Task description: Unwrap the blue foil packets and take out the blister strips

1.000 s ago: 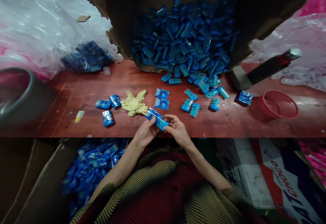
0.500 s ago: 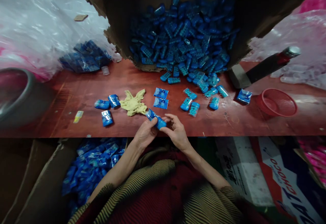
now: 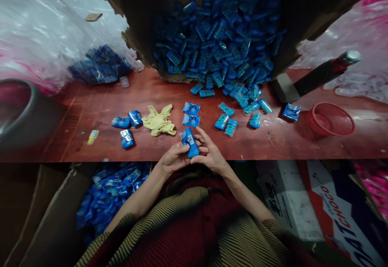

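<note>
At the front edge of the red table (image 3: 266,149), the left hand (image 3: 174,157) grips a blue packet (image 3: 192,142) from its side, thumb laid on top and fingers curled beneath, while the right hand (image 3: 211,157) closes on it too, thumb at the lower end and fingers against the far side, so the packet stands between both hands with its pale label turned up. From where I stand, the hold looks light and the wrap looks slick, so I judge that a careless turn could let the packet slip over the nearby edge; pressing too hard might crease the loose clear flap at its upper left. Just beyond lie two flat blue pouches (image 3: 190,120), close enough that a sweeping knuckle could knock them askew, and next to them a crumpled yellow cloth (image 3: 159,120). Left of the cloth sit three wrapped blue packs (image 3: 127,138); to the right, clear containers (image 3: 231,128) with blue pellets lie scattered, spilling from a big torn carton (image 3: 136,52), whose heap (image 3: 218,48) could slide further forward if the carton were bumped. Farther right stands a red basket (image 3: 332,119)
</note>
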Demonstrator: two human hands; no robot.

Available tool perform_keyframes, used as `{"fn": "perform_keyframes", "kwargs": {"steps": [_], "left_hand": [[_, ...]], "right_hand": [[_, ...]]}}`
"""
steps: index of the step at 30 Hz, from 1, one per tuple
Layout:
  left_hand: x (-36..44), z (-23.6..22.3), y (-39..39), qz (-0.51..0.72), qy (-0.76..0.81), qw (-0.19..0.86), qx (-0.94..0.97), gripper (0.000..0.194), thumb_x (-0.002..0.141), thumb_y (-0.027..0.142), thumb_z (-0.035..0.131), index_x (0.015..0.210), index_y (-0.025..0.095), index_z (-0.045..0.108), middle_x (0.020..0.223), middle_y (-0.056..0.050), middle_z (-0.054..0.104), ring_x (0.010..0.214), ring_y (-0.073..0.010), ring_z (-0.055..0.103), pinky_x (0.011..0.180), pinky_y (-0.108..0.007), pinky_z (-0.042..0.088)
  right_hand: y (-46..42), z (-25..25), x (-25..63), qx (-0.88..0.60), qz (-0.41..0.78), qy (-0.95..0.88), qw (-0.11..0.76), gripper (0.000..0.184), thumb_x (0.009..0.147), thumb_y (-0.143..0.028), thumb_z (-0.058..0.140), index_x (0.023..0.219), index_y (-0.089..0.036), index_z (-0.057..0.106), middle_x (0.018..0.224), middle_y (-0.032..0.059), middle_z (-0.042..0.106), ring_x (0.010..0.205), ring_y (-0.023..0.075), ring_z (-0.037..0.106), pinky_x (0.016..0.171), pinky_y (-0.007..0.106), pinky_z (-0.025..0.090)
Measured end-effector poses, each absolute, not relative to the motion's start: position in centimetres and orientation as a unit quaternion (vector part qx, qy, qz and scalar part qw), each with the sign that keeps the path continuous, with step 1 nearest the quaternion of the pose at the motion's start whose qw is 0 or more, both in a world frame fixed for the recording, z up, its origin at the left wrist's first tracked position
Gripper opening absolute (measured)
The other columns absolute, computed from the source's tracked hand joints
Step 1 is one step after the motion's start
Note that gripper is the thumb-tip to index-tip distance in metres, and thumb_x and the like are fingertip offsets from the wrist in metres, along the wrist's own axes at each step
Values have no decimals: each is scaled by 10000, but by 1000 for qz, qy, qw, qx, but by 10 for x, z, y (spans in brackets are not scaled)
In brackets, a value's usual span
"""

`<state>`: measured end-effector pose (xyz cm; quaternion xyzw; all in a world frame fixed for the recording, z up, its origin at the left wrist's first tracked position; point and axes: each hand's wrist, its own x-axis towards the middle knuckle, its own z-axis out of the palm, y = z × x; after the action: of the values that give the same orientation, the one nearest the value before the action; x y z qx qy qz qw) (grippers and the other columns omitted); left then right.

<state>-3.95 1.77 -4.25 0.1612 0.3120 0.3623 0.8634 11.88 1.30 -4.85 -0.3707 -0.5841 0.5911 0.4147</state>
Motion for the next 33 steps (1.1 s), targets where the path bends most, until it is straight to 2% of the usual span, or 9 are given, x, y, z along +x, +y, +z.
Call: {"fn": "perform_keyframes", "kwargs": {"steps": [7,12,16,21,28,33], "left_hand": [[-35,-41,16,360,308,865,167,231,685,258,733,867,126,679,808,-102,698,709,-199,667,657,-270,515],[-30,-41,13,368,304,862,169,238,687,280,736,865,130,688,755,-87,699,674,-186,658,665,-270,514],[-27,-40,9,384,311,855,159,220,718,261,713,885,124,673,760,-88,699,738,-196,668,742,-285,515],[-20,-37,6,406,315,848,131,243,709,247,717,914,128,660,817,-90,705,826,-213,668,810,-305,509],[-6,-43,3,438,329,832,90,182,801,274,632,881,117,675,813,-88,707,782,-171,665,818,-285,514],[-27,-42,10,483,362,795,60,209,840,322,576,886,143,673,851,-86,714,848,-205,669,819,-332,522]], "right_hand": [[14,-42,120,-371,634,-541,410,895,620,-314,791,1393,-347,341,1169,15,556,963,157,631,802,249,546],[15,-45,122,-379,639,-531,408,861,632,-233,767,1377,-371,357,1071,-15,545,874,113,620,754,213,544],[17,-45,122,-390,643,-524,401,853,627,-216,757,1371,-362,367,1056,-16,532,814,90,602,732,204,539],[20,-45,122,-388,648,-514,407,821,609,-224,768,1341,-337,414,1022,-9,545,785,95,589,727,222,530],[20,-64,118,-416,582,-529,456,753,659,-299,747,1334,-286,414,921,-12,580,807,126,574,802,277,495],[21,-72,115,-415,588,-562,407,768,677,-278,730,1361,-267,381,1090,31,559,923,145,575,854,308,481]]}}
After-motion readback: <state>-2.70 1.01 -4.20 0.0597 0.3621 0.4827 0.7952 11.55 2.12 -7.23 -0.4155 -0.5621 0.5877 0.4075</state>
